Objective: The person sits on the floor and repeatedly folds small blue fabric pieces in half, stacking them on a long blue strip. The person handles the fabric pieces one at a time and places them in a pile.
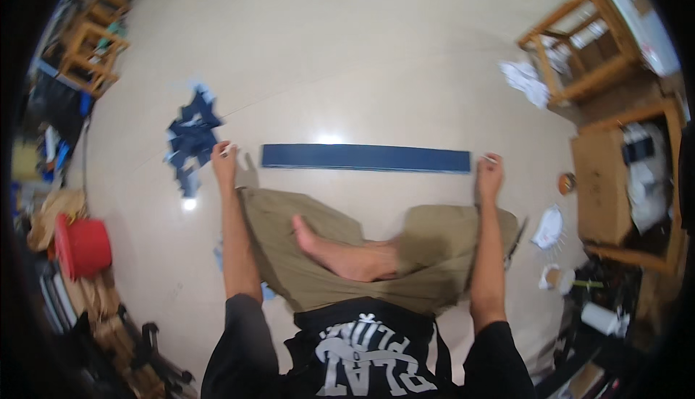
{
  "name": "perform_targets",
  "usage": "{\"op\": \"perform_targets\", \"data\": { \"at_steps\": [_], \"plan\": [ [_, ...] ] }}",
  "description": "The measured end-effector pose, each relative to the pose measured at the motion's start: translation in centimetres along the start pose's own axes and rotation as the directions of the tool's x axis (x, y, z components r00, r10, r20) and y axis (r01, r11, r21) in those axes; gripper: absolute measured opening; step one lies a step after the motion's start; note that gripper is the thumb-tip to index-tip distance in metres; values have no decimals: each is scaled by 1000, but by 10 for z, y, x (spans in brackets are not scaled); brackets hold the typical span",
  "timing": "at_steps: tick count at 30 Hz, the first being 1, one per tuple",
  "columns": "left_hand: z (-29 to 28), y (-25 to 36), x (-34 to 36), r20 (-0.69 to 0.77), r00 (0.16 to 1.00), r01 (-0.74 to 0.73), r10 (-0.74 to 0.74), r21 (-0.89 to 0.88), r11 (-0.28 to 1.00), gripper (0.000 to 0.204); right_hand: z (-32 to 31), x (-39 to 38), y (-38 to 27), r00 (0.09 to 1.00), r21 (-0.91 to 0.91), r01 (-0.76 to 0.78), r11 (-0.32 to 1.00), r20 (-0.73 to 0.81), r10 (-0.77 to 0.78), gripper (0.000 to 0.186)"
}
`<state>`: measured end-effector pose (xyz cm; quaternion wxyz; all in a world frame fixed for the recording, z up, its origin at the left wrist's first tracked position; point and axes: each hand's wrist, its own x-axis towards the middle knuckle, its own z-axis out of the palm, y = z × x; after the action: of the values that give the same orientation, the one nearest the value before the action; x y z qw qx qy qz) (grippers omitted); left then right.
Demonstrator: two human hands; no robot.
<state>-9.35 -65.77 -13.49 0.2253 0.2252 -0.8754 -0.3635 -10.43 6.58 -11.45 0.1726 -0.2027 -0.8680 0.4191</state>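
Note:
A long, flat dark-blue strip (365, 157) lies crosswise on the floor in front of my folded legs, its layered near edge showing pale lines. Off its left end, my left hand (224, 160) is closed on a small white piece, too small to name, and does not touch the strip. Just past the right end, my right hand (490, 173) pinches another small white piece with its fingers together. Beside my left hand is a loose heap of dark-blue and pale-blue scraps (194, 132), partly behind the fingers.
Wooden stools (579, 44) and a cardboard box (604, 185) stand at the right. Nearby lie a crumpled white cloth (526, 82), a white bundle (548, 227) and a roll (559, 279). At the left are a red bucket (85, 248) and brown paper bags (61, 207).

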Motion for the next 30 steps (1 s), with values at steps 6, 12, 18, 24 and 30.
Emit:
{"op": "perform_targets", "data": {
  "at_steps": [6,12,18,24,30],
  "plan": [
    [-73,-18,-42,-48,994,103,-99,102,989,31,1,-5,8,993,48,45,998,108,-50,23],
    [-137,24,-213,-166,951,303,-262,672,676,28,-7,7,17,988,27,70,997,135,-73,22],
    [-198,10,-260,-161,898,425,-409,82,901,25,1,-4,-20,973,-21,139,990,190,-132,22],
    [-206,131,-200,-255,948,173,-190,-87,981,16,2,-67,-109,945,63,148,987,286,-159,22],
    [-220,229,-183,-150,957,159,-250,-453,877,17,29,-182,-209,732,411,58,910,603,-319,16]
  ]
}}
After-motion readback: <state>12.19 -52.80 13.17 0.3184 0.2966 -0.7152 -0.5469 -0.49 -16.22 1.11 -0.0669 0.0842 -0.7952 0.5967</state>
